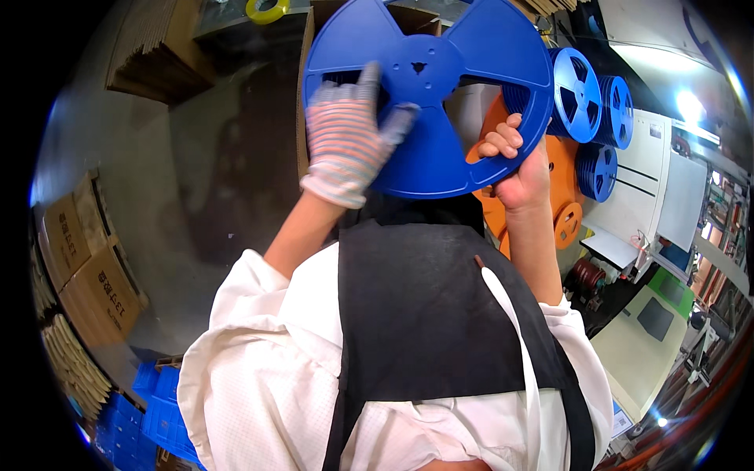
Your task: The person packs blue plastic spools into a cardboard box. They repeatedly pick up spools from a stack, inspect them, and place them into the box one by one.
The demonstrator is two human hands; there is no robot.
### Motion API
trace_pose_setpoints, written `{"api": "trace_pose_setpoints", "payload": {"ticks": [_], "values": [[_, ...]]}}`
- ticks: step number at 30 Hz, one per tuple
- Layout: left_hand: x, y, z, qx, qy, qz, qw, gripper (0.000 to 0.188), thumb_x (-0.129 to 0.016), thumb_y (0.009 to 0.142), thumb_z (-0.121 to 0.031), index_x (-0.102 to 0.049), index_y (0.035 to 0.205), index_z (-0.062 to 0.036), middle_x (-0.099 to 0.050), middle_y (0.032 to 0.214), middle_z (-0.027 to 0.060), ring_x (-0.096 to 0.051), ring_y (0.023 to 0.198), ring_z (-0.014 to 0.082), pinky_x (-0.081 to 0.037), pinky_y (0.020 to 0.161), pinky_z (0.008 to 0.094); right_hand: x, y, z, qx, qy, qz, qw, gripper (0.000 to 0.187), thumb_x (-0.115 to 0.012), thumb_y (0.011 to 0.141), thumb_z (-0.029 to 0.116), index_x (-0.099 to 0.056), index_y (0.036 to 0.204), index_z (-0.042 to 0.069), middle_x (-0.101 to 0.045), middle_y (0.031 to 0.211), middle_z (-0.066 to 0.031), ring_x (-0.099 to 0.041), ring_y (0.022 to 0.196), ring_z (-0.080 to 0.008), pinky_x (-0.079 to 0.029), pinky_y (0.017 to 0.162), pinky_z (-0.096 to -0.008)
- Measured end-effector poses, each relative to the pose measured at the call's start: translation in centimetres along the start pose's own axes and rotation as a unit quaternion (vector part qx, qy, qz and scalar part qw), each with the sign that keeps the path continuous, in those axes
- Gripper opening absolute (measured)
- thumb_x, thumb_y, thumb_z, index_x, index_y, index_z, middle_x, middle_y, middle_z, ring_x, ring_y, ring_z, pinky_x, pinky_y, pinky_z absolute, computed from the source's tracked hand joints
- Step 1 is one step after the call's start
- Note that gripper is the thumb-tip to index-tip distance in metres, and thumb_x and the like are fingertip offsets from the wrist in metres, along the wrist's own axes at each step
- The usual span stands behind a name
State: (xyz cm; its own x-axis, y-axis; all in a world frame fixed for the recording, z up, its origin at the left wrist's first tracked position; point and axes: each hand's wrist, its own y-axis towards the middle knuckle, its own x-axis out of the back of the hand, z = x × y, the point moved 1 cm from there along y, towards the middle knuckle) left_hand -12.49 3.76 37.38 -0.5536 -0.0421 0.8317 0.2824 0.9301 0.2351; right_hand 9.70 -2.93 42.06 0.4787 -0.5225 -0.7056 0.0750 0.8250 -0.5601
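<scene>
A large blue plastic reel (436,74) with wide cut-out openings is held up in front of my chest, its flat face toward me. My right hand (525,177), bare, grips the reel's lower right rim, with the fingers curled through an opening. My left hand (345,137) wears a striped knit glove and lies over the reel's left side, near the hub. Its index finger and thumb are stretched apart, slightly blurred; whether it presses on the reel cannot be made out.
An open cardboard box (303,118) stands behind the reel. Stacked blue reels (577,94) and orange reels (567,225) are at the right, near a cream machine (636,341). Flattened cardboard (157,55), cartons (98,298) and blue crates (165,400) lie along the left.
</scene>
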Motion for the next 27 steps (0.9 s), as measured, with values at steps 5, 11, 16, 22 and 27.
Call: {"api": "trace_pose_setpoints", "payload": {"ticks": [5, 11, 16, 22, 27], "values": [[-3.2, 0.2, -0.2, 0.182, -0.376, 0.051, 0.907, 0.073, -0.062, 0.089, -0.048, -0.033, 0.149, -0.0186, -0.063, 0.114, 0.0263, -0.061, 0.108, 0.0392, -0.048, 0.092, 0.0361, -1.6, -0.4, -1.5, 0.065, -0.107, 0.033, 0.992, 0.058, -0.031, 0.098, 0.06, -0.055, 0.086, 0.009, -0.044, 0.06, -0.0018, -0.041, 0.058, -0.0149, -0.04, 0.063, -0.0314], [-5.4, 0.3, -0.1, 0.158, -0.587, 0.008, 0.794, 0.05, -0.052, 0.099, -0.015, -0.038, 0.147, -0.0182, -0.048, 0.139, 0.0117, -0.043, 0.128, 0.0178, -0.035, 0.106, 0.0287, -4.7, -1.8, -3.6, 0.116, -0.198, 0.1, 0.968, 0.059, -0.036, 0.098, 0.058, -0.055, 0.106, 0.003, -0.054, 0.073, -0.0066, -0.051, 0.066, -0.0165, -0.045, 0.069, -0.0341], [-4.0, -1.3, -1.9, 0.217, -0.919, 0.171, 0.28, 0.052, -0.043, 0.103, -0.034, -0.032, 0.148, -0.0118, -0.044, 0.141, 0.0096, -0.045, 0.127, 0.0244, -0.037, 0.106, 0.0364, -8.5, -2.6, -5.6, 0.173, -0.638, 0.353, 0.663, 0.089, -0.057, 0.087, 0.058, -0.028, 0.145, -0.003, -0.041, 0.144, -0.0207, -0.044, 0.131, -0.0303, -0.032, 0.109, -0.0428], [0.3, -1.7, -2.3, 0.202, -0.956, 0.185, 0.105, 0.084, -0.073, 0.079, -0.046, -0.036, 0.141, -0.0037, -0.051, 0.132, 0.0158, -0.052, 0.119, 0.0281, -0.041, 0.106, 0.0424, -6.6, -2.2, -2.5, 0.4, -0.651, 0.254, 0.594, 0.05, -0.053, 0.097, 0.04, -0.057, 0.129, 0.002, -0.049, 0.139, -0.0188, -0.045, 0.131, -0.0331, -0.034, 0.108, -0.0416], [-1.5, -1.6, -0.8, 0.109, -0.974, 0.195, 0.044, 0.088, -0.067, 0.083, -0.052, -0.027, 0.145, -0.0038, -0.045, 0.136, 0.0232, -0.056, 0.116, 0.0314, -0.045, 0.104, 0.0438, -1.7, -0.9, -0.6, 0.386, -0.503, 0.057, 0.771, 0.047, -0.035, 0.105, 0.032, -0.048, 0.134, -0.001, -0.046, 0.143, -0.0163, -0.043, 0.133, -0.0251, -0.032, 0.11, -0.039]]}}
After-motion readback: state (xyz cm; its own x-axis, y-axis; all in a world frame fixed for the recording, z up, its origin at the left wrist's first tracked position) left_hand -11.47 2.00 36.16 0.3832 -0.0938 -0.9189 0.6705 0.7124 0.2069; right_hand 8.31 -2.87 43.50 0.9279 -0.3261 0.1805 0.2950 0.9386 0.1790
